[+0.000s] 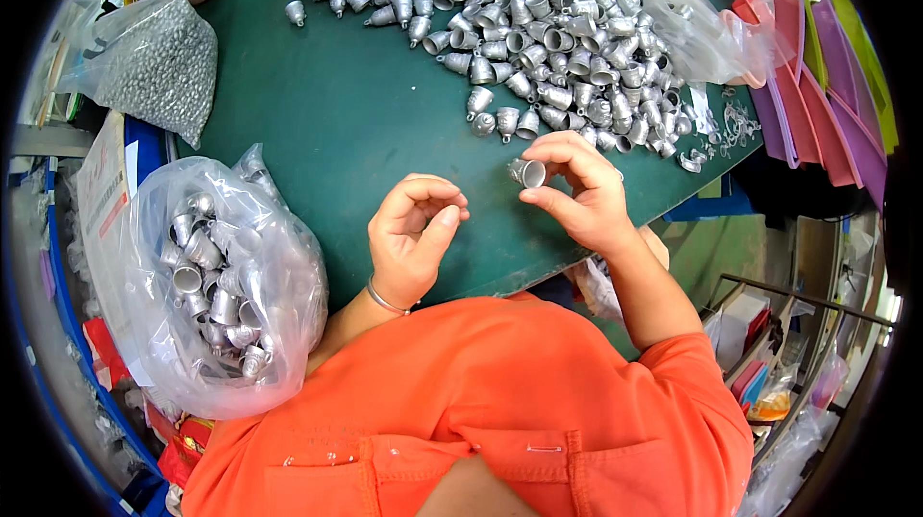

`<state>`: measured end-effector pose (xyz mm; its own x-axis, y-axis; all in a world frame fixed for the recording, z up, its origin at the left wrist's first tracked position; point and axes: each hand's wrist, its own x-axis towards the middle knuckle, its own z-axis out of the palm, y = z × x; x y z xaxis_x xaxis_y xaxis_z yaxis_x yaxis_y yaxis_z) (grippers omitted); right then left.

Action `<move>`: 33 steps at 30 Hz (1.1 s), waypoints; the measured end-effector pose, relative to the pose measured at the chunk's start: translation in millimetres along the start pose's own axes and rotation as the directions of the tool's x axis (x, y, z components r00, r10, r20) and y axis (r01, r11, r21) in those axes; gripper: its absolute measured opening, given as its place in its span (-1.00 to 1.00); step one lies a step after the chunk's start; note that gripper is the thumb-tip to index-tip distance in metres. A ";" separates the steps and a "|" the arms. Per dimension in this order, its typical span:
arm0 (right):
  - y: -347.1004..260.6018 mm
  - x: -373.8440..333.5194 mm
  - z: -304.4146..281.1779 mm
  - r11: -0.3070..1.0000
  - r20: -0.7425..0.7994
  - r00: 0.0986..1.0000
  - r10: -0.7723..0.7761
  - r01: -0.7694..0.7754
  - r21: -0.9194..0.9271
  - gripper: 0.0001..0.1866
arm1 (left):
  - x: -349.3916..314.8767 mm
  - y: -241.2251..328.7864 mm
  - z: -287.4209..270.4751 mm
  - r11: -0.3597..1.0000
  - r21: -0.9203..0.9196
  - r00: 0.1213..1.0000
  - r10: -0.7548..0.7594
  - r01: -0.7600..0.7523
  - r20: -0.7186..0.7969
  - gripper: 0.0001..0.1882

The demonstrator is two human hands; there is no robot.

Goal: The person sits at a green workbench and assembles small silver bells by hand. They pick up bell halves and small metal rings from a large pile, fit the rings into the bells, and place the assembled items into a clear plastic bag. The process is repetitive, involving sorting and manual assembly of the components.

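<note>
My right hand pinches a small silver metal bell between thumb and fingertips, its open mouth turned toward my thumb. To its left, my left hand hovers over the green table with fingers curled and thumb brought close to them. Whatever those fingers hold, if anything, is too small or hidden to name. Beyond my hands a large heap of similar bells spreads across the table, some with mouths up and others on their sides. The nearest loose bells lie just past my right hand.
A clear plastic bag of bells stands at my left. Behind it is a bag of small silver beads. Small silver pieces lie at the table's right edge, near pink and purple bins. The green table ends close to my body.
</note>
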<state>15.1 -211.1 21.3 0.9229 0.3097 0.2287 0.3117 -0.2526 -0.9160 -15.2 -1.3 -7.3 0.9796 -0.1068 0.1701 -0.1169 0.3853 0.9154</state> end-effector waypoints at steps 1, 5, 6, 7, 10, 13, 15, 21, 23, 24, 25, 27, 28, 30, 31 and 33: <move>-0.6 -1.1 4.0 0.966 -0.003 0.995 0.100 -0.096 0.240 -0.66 | -0.3 0.3 0.3 1.000 0.002 1.000 0.000 0.000 -0.003 -0.86; 0.8 -8.5 18.6 0.555 0.178 0.925 0.337 -0.348 0.756 -0.69 | -0.9 -3.2 -1.7 0.998 0.052 1.000 0.020 -0.020 0.004 -0.80; 2.1 -10.1 19.6 0.446 0.242 0.903 0.356 -0.391 0.805 -0.70 | -1.1 -4.8 -1.9 0.997 0.075 1.000 0.026 -0.027 0.012 -0.78; 2.6 -11.2 20.5 0.331 0.306 0.879 0.366 -0.430 0.840 -0.70 | 0.2 -4.0 -0.7 0.995 0.093 0.999 0.036 -0.039 0.031 -0.74; 2.0 -12.7 28.2 0.243 0.381 0.843 0.380 -0.488 0.838 -0.69 | 1.9 1.6 5.3 0.987 0.155 0.995 0.029 -0.045 0.100 -0.61; -9.2 -11.5 41.8 0.321 0.403 0.751 0.523 -0.611 0.723 -0.64 | 1.8 -0.4 -0.3 0.959 0.271 0.961 0.007 -0.084 0.276 -0.59; -15.8 -5.7 39.9 0.541 0.382 0.739 0.555 -0.669 0.509 -0.58 | 0.8 0.7 -0.2 0.981 0.185 0.969 0.010 -0.058 0.247 -0.65; 11.7 28.8 6.0 0.700 -0.038 0.977 -0.212 0.124 -0.703 -0.71 | 1.2 -2.2 2.9 0.955 -0.241 0.980 -0.192 0.173 -0.058 -0.70; 18.0 34.7 -0.1 0.630 0.046 0.981 -0.188 0.157 -0.761 -0.69 | 2.7 -0.1 1.2 0.948 -0.222 0.966 -0.249 0.229 -0.068 -0.70; 17.6 35.0 -2.7 0.646 0.065 0.985 -0.162 0.156 -0.748 -0.69 | 3.1 0.7 1.2 0.941 -0.234 0.961 -0.267 0.244 -0.070 -0.71; 16.8 34.8 -5.6 0.661 0.085 0.987 -0.136 0.155 -0.734 -0.70 | 3.8 1.3 1.1 0.934 -0.246 0.956 -0.284 0.259 -0.072 -0.71; 16.7 32.7 -6.3 0.743 0.092 0.991 -0.098 0.134 -0.656 -0.70 | 3.7 0.0 -0.3 0.934 -0.248 0.956 -0.284 0.259 -0.073 -0.71; 16.4 30.2 -5.5 0.803 0.077 0.993 -0.084 0.114 -0.585 -0.71 | 3.7 -0.5 -0.8 0.933 -0.249 0.956 -0.284 0.258 -0.074 -0.71; 12.1 22.4 -0.2 0.915 0.023 0.999 0.030 -0.018 -0.404 -0.72 | 3.4 -1.3 -1.3 0.932 -0.251 0.954 -0.288 0.260 -0.083 -0.71; 11.0 19.3 3.0 0.955 -0.004 0.997 0.071 -0.070 -0.287 -0.72 | 3.5 -1.4 -1.4 0.932 -0.253 0.953 -0.290 0.261 -0.087 -0.70; 9.6 13.7 6.8 0.985 -0.048 0.985 0.167 -0.168 -0.039 -0.72 | 3.7 0.1 -1.1 0.933 -0.250 0.954 -0.288 0.260 -0.085 -0.70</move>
<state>29.2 -203.0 13.4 0.9717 0.2191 0.0885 0.1604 -0.3364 -0.9280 -11.4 -0.7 -7.0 0.9819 -0.1353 -0.1327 0.1863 0.5607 0.8068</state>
